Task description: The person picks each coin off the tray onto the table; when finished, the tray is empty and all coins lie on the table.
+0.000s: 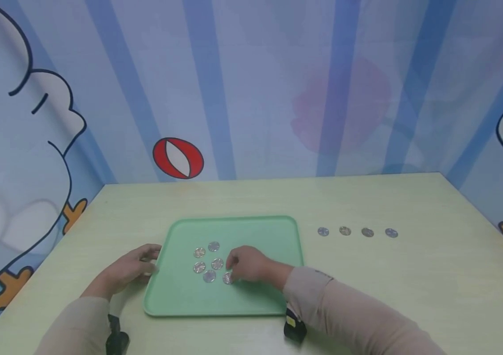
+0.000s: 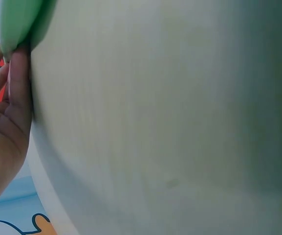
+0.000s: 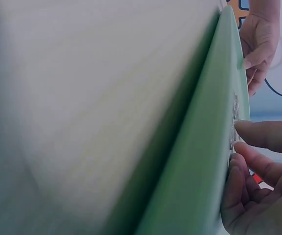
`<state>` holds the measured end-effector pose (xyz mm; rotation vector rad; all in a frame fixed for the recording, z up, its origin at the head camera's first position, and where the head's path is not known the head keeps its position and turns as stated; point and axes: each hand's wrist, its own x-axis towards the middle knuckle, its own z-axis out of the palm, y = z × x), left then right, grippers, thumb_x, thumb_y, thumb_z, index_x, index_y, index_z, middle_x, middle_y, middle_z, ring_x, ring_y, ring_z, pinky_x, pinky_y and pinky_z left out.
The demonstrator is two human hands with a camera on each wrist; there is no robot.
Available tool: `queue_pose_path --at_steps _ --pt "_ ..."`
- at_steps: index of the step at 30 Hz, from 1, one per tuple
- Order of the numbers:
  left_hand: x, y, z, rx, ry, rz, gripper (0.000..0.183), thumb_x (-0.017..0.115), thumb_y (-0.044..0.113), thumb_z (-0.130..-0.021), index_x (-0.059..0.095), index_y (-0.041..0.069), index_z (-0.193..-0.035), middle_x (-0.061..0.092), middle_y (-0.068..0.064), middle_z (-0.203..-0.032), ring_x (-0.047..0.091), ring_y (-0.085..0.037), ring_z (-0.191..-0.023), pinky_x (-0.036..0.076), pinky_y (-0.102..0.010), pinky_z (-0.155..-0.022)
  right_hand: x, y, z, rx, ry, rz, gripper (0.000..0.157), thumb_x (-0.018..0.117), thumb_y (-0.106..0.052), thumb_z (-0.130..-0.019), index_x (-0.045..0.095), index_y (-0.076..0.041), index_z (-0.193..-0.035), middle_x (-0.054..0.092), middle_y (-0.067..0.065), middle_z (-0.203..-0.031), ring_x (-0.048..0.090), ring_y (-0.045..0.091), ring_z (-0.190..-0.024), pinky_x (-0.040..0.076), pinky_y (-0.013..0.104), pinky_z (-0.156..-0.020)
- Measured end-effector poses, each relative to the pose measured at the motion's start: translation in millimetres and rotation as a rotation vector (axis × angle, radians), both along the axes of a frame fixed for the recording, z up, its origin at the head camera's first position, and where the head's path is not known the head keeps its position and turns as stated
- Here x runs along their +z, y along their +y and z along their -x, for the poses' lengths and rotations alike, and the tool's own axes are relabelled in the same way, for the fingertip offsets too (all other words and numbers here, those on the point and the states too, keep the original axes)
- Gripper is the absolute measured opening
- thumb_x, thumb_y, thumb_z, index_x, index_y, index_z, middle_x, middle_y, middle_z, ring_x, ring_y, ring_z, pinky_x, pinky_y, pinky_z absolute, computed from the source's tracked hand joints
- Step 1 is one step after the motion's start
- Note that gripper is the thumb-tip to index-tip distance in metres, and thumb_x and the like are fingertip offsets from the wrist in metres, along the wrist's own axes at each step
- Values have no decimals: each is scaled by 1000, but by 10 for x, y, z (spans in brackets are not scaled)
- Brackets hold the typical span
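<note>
done, it seems: four silver coins set in a spaced row on the table, right of the green tray. left: six loose coins on the tray, so likely under halfway. right hand: thumb and fingertips at the rightmost coin there, can't tell if pinched. left hand: thumb and fingers gripping the tray's left edge.

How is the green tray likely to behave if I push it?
The green tray is probably stiff, given its straight edges. It should slide rather than tip, being broad and low. The coins lying flat on it might shift, with no dividers between them.
</note>
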<state>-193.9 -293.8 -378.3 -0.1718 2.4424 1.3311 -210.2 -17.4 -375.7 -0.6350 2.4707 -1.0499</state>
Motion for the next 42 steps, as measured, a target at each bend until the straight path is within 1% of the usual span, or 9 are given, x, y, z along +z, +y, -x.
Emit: queue_pose_path --at_steps 8,14,18,24,31,35,42 --pt "-24 -19 7 -5 1 4 60 50 3 -74 28 -2 -130 34 -24 -126 41 -36 -108 45 -42 -82 -22 -31 -31 26 108 -65 14 68 -5 -65 58 -8 -74 48 -2 -62 43 11 -58 38 22 -53" --pt "-25 -22 12 -13 3 -2 60 51 3 -75 28 -2 -130 35 -23 -125 42 -36 -108 45 -42 -82 -28 -32 -41 11 117 -78 14 69 -6 -66 55 -8 -69 48 -2 -63 43 11 -57 38 21 -51" --pt "-29 -20 12 -10 -3 2 60 51 4 -75 28 -1 -130 35 -23 -125 41 -36 -108 45 -42 -82 -25 -28 -40 18 122 -74 17 69 -6 -66 52 -8 -66 47 -2 -61 41 11 -56 37 21 -49" --pt "-14 -5 -3 -11 -3 2 59 51 3 -75 28 -2 -130 35 -23 -125 41 -36 -108 44 -42 -82 -19 -1 -31 21 73 -21 17 68 -8 -69 51 -9 -66 47 -1 -61 41 11 -56 36 22 -49" --pt "-1 0 -8 -17 7 9 59 51 4 -75 28 -2 -130 36 -22 -124 41 -36 -107 44 -43 -83 19 44 -23 23 50 25 12 66 -6 -71 54 -7 -67 49 -1 -63 41 11 -57 36 21 -49" --pt "-8 -8 1 -16 2 5 60 51 4 -75 28 -1 -130 36 -22 -124 41 -35 -108 44 -43 -83 36 65 -23 16 16 59 11 64 -5 -72 54 -7 -68 50 0 -63 43 11 -56 37 21 -47" --pt "-29 -22 12 -10 1 8 59 51 3 -75 29 -1 -129 36 -22 -124 42 -34 -107 44 -43 -83 24 127 0 1 -56 139 11 65 -9 -72 55 -7 -71 52 0 -63 44 12 -58 38 21 -50"
